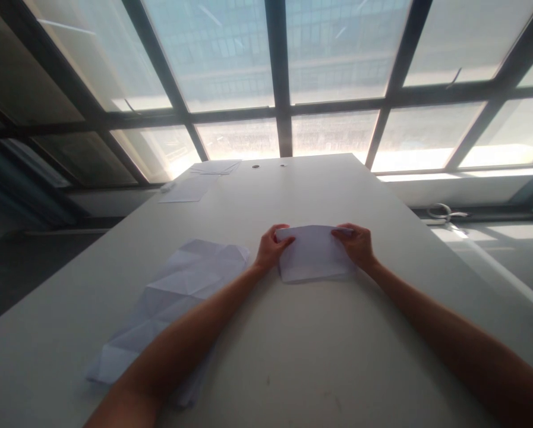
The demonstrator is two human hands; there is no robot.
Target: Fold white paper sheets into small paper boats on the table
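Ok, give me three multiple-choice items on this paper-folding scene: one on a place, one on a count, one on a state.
1. Where does the creased, unfolded sheet lie, seen from the person?
A. left of the folded paper
B. right of the folded paper
C. on top of the folded paper

2. How many hands touch the folded paper?
A. none
B. one
C. two

3. How does the folded paper lie?
A. crumpled into a ball
B. folded, on the table
C. held high in the air

Answers:
1 A: the creased sheet is by the left forearm, apart from the folded paper.
2 C: the left hand and the right hand each grip an upper corner.
3 B: its near edge rests on the table, with its layers folded over.
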